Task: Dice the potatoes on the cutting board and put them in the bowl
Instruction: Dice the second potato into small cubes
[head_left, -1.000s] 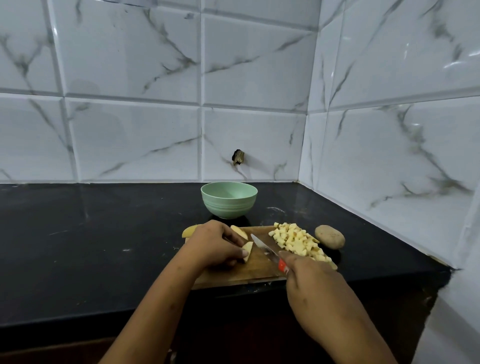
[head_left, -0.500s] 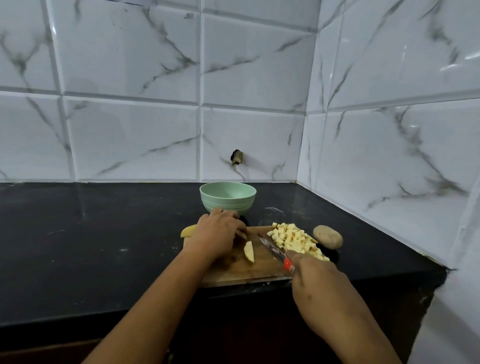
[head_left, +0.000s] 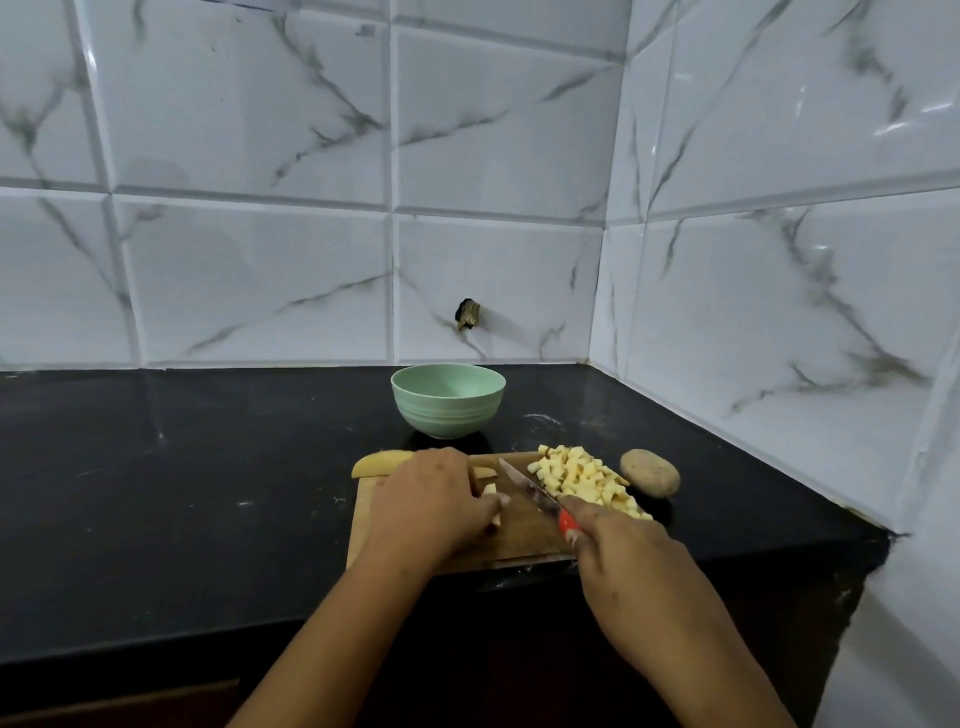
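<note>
Fingers (head_left: 493, 503) of the left hand (head_left: 431, 506) curled down on a potato piece (head_left: 490, 488), pinning it to the cutting board (head_left: 524, 543). The right hand (head_left: 631, 566) had its fingers clamped round the red handle of a knife (head_left: 524, 486), blade angled just beside that piece. Dicing looked partly done; the next cut called for the blade to drop close to the left knuckles without nicking them. Diced potato (head_left: 576, 475) was heaped on the board's right side, with a wedge (head_left: 379, 461) at its far left corner. The green bowl (head_left: 448, 400) stood just behind the board with a clear path to it. A whole potato (head_left: 649, 472) lay on the black desk (head_left: 182, 493), just right of the board.
</note>
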